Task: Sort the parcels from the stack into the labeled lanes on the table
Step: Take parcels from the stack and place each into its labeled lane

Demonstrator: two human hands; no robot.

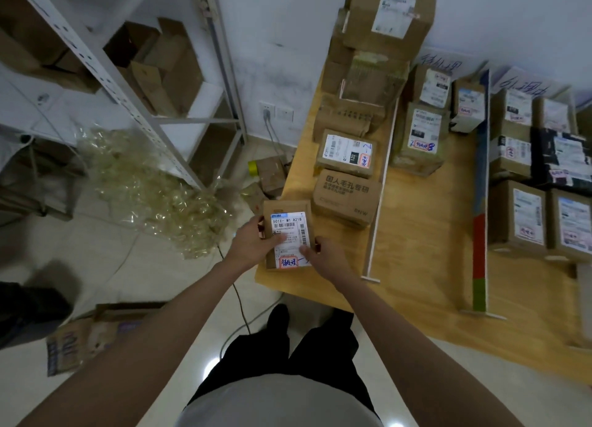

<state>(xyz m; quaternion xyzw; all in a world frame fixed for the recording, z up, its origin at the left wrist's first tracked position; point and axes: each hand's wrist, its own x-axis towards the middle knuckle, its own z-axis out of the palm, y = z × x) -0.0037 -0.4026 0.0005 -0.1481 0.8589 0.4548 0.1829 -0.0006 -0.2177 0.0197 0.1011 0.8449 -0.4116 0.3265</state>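
Note:
A small brown parcel (287, 212) with a white shipping label and a red-framed sticker sits at the near left corner of the wooden table (416, 260). My left hand (253, 242) grips its left edge with the thumb on the label. My right hand (320, 255) grips its right lower edge. Beyond it, in the same left lane, lie a brown printed box (346, 197) and a labelled box (347, 152). The stack of parcels (378, 35) rises at the far end of that lane.
A white divider strip (382, 183) and a coloured divider (480, 202) split the table into lanes. The middle lane holds labelled boxes (421, 135); the right lane holds several more (519, 215). Handwritten lane signs (442, 62) lean on the wall. Metal shelving (128, 90) and crumpled plastic wrap (153, 186) stand left.

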